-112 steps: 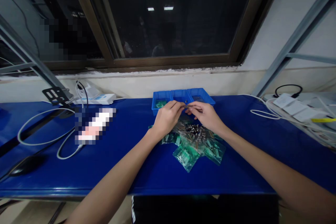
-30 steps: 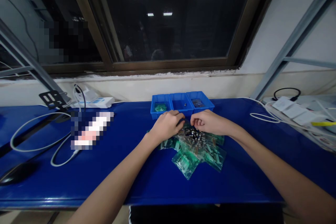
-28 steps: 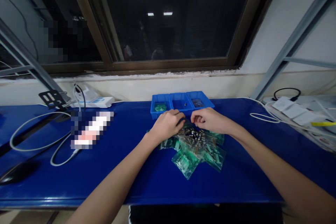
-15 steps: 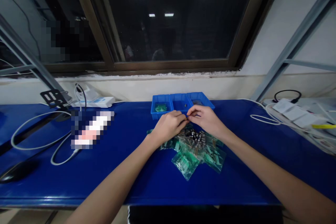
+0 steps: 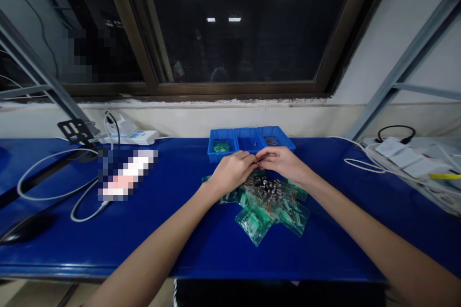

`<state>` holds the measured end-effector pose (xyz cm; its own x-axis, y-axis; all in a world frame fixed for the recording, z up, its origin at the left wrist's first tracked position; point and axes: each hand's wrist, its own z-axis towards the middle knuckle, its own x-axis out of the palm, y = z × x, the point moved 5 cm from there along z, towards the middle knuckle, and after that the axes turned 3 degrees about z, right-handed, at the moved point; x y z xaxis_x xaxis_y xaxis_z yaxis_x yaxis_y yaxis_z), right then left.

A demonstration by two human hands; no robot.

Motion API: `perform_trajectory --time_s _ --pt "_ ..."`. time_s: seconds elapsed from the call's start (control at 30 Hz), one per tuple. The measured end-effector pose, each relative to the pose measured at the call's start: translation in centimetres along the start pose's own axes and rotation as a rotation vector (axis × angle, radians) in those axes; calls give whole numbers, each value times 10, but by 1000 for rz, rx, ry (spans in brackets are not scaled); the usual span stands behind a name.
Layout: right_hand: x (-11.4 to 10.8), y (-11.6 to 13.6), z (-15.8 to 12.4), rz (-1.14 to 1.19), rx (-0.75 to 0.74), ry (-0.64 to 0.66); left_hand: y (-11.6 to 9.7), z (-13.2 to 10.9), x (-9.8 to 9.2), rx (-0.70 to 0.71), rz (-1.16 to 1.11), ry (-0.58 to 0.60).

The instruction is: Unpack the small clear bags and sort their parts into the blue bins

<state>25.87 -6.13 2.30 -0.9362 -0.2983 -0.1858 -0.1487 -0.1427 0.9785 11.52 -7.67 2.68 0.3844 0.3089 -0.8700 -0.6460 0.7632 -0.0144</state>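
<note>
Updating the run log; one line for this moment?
left hand, right hand: close together, anything held unclear | nearby: green packets, small dark parts | behind: blue bins

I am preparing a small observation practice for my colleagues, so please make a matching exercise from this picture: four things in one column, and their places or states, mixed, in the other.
Column one
1. Left blue bin
2. Black mouse
3. Small dark parts
4. Right hand

Column two
A. Far left on the blue table
B. Fingertips close to those of the left hand
C. Holds green contents
D. Heaped on plastic packets

Right pairs: 1-C, 2-A, 3-D, 4-B
</note>
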Motion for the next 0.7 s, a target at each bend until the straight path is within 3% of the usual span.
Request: perform_trajectory --time_s 0.33,0.7 --pt "-5 4 0 7 -42 20 4 0 -3 -36 -33 -47" --pt "-5 4 2 -124 -133 -60 1 -1 -4 -54 -67 -67"
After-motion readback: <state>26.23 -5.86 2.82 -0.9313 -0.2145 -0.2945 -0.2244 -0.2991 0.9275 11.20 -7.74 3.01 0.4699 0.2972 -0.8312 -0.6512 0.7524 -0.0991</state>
